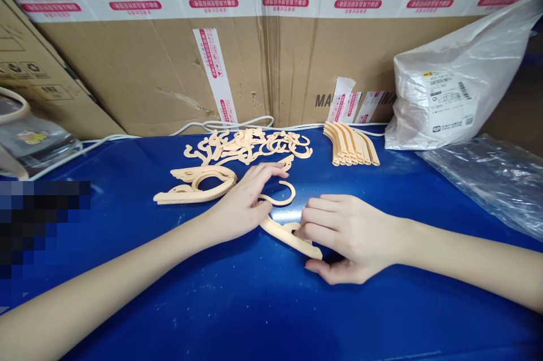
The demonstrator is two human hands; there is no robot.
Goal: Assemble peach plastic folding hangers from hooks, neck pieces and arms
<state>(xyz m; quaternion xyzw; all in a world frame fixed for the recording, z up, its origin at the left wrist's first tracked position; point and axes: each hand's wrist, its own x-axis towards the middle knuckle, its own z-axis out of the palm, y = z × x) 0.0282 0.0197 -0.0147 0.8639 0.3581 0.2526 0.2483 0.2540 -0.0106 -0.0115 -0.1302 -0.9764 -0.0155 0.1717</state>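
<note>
A beige plastic folding hanger (285,235) lies tilted on the blue table, its round hook pointing away from me. My right hand (345,236) is closed around the hanger's near right end, thumb below and curled fingers above. At the hook's base, the thumb of my left hand (250,197) touches or overlaps the hanger. The left fingers stretch forward, apart from the thumb, their tips by a small beige piece (288,163) at the edge of a pile of hook pieces (250,143). Folded beige hangers (195,194) lie left of my left hand.
Curved beige arm pieces (350,146) are stacked at the back right. Beyond them stand a white plastic parcel (449,89) and clear plastic wrap (492,180). A transparent jug (34,129) is at the left. A white cable (199,125) runs before the cardboard boxes (148,61).
</note>
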